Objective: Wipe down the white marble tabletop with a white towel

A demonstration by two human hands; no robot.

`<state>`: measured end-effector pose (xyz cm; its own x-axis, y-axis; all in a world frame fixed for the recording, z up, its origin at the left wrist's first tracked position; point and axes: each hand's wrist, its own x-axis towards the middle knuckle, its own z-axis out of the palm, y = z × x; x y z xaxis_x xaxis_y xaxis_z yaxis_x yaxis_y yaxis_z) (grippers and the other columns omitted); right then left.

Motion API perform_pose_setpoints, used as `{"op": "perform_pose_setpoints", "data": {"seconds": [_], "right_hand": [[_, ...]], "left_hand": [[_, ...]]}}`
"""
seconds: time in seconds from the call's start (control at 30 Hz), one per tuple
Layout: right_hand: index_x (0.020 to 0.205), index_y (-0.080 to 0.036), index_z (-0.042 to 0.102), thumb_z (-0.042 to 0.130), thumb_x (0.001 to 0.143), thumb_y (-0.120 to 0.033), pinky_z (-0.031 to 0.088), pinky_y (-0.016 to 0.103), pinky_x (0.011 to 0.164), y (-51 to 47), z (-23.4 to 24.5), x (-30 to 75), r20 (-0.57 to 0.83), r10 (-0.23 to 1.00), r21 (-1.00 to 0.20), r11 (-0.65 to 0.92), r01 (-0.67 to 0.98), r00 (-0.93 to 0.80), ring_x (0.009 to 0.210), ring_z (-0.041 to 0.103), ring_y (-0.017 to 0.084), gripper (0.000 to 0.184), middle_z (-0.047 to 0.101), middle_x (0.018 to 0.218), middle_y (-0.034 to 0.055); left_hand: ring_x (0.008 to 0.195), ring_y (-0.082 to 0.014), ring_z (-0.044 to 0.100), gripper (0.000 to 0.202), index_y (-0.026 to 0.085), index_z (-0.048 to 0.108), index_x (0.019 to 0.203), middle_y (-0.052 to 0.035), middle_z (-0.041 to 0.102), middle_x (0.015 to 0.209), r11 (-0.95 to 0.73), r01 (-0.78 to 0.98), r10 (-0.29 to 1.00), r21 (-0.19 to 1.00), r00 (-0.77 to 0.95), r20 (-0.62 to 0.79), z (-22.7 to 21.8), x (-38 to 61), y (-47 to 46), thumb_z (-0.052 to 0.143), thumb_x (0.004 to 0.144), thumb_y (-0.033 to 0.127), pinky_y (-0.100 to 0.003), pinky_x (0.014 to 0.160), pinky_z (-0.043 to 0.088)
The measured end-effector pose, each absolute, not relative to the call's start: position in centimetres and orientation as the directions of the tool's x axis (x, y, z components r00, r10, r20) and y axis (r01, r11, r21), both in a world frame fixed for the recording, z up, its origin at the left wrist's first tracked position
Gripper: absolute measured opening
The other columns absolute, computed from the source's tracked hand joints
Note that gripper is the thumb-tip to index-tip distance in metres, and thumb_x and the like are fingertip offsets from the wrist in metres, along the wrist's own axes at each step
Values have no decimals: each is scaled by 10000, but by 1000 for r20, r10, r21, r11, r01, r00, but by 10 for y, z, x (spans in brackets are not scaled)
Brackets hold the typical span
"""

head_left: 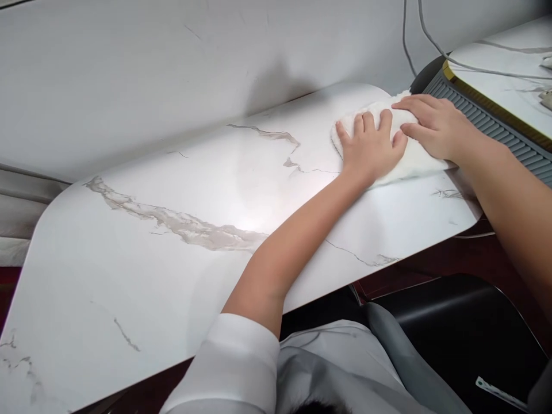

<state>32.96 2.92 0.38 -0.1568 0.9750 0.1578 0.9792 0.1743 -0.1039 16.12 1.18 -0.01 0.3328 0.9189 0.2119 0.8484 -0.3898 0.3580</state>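
Observation:
A fluffy white cloth [416, 164] lies folded or bunched near the right end of a white marble-patterned table [181, 287]. My left hand [371, 144] presses on it with the palm down and the fingers spread. Beside it, my right hand [444, 127] rests on the cloth's right part, its fingers stretched out and the thumb apart. The two hands are close together, the left thumb near the right one. Part of the cloth is hidden under both palms.
A white wall [129, 75] runs along the table's back edge. To the right stands a grey ribbed unit [495, 118], with another marbled surface [509, 72] beyond it. Grey cables [457, 62] hang there. A black chair [457, 322] is by the front edge.

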Motion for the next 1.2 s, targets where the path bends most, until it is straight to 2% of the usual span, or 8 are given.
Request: {"op": "perform_pose_setpoints", "data": {"seconds": [0.13,0.27,0.43,0.6,0.73,1.03,1.13,1.2], "right_hand": [[1439,-382,408,315,983,-369,344,516,1149,59,6,321,135,987,-135,105,985,-87,1363,380,288,465,390,1513,-71],[1443,-394,388,247,986,-465,403,541,1081,85,8,311,128,990,-136,73,988,-55,1341,382,286,484,382,1513,-88],[1421,-375,404,208,978,-581,404,551,1072,110,10,302,138,989,-145,73,987,-52,1323,400,264,527,433,1486,-69],[1380,-391,440,250,975,-565,386,556,1095,126,10,301,144,988,-199,90,976,-62,1310,418,260,481,488,1434,-49],[1414,-340,426,314,988,-478,338,519,1139,128,8,304,135,986,-238,125,963,-94,1353,391,250,462,448,1471,-24],[1438,-253,493,463,936,-376,255,482,1174,82,13,305,160,984,-368,135,920,-80,1392,365,288,518,421,1510,18],[1452,-257,472,448,953,-389,223,417,1191,51,11,312,156,986,-353,114,929,-61,1413,334,265,517,406,1524,17],[1464,-248,446,419,960,-368,189,383,1204,26,10,317,162,984,-308,124,943,-76,1433,308,242,519,389,1535,34]], "left_hand": [[1455,-284,282,479,176,404,1465,-129,427,1515,-408,802,912,437,340,229,-2,157,47,332,1034,372,-600,1215,106],[1469,-299,263,503,152,387,1498,-127,407,1535,-397,812,917,427,330,224,-3,152,76,325,1037,344,-601,1226,95],[1478,-277,219,508,283,349,1523,50,411,1549,-319,854,947,410,277,161,-1,149,103,306,1031,400,-540,1266,87],[1456,-254,254,514,183,322,1524,-45,387,1563,-338,840,941,424,289,178,-1,146,115,287,1037,344,-558,1241,74],[1459,-250,213,505,296,332,1518,72,409,1550,-304,860,952,410,265,152,-2,147,114,269,1030,411,-517,1258,58],[1490,-272,208,532,190,323,1531,-42,347,1586,-383,834,924,397,340,177,-1,143,79,269,1032,367,-570,1248,49],[1486,-291,232,531,154,337,1524,-102,338,1588,-432,809,902,399,390,186,-1,145,56,288,1038,362,-589,1231,47],[1487,-286,239,526,179,353,1519,-85,357,1581,-440,819,898,369,397,190,0,148,36,302,1032,372,-569,1234,82]]}}
